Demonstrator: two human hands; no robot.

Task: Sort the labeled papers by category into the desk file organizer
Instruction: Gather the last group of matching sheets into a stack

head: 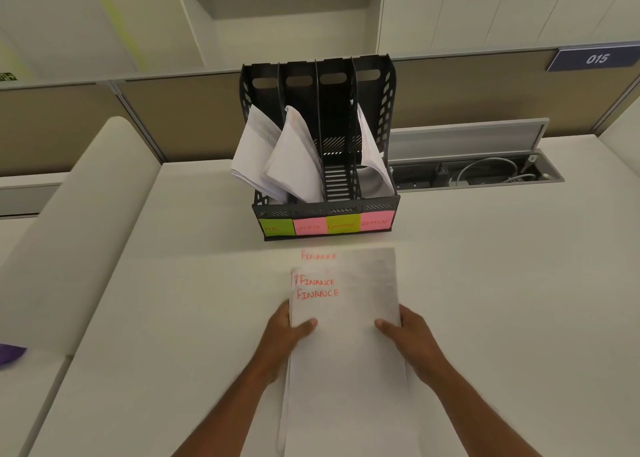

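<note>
A black file organizer (377, 75) with several slots stands at the back of the white desk. Sticky labels on its front read HR (277, 228), a pink one I cannot read clearly (309, 227), FINANCE (342, 225) and ADMIN (376, 221). White papers lean in the HR slot (254, 145), the second slot (298, 158) and the ADMIN slot (372, 158); the FINANCE slot (336, 176) holds none. A stack of white sheets marked FINANCE in red (346, 318) lies in front of the organizer. My left hand (289, 332) grips its left edge and my right hand (408, 332) its right edge.
An open cable tray (478, 172) with wires sits in the desk right of the organizer. A tan partition (485, 89) with a blue 015 sign (595, 58) runs behind. A rounded white panel (86, 214) rises at the left, with a purple object (10, 352) at the left edge.
</note>
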